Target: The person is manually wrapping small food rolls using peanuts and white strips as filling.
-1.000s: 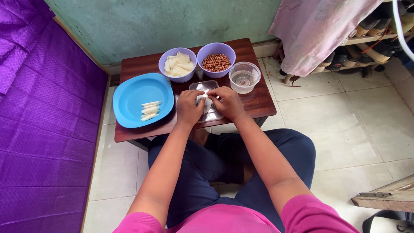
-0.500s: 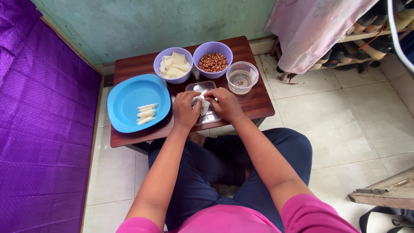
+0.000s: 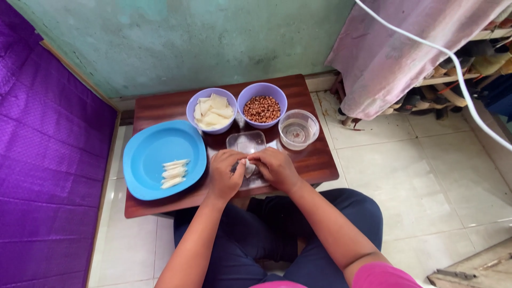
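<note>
Both hands met over the clear tray (image 3: 246, 143) on the table (image 3: 314, 160): the left hand (image 3: 225, 176) and right hand (image 3: 274, 168) pinched a small white wrapper (image 3: 248, 168) between their fingertips, beside the blue plate (image 3: 154, 154) of finished rolls (image 3: 174, 173).

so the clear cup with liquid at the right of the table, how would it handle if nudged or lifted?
The clear cup looks thin-walled, so probably light and easy to squeeze out of shape. It holds a shallow pool of liquid, so a quick push might slosh it. It is wide and low, so likely to slide on the wooden table rather than tip.
</note>
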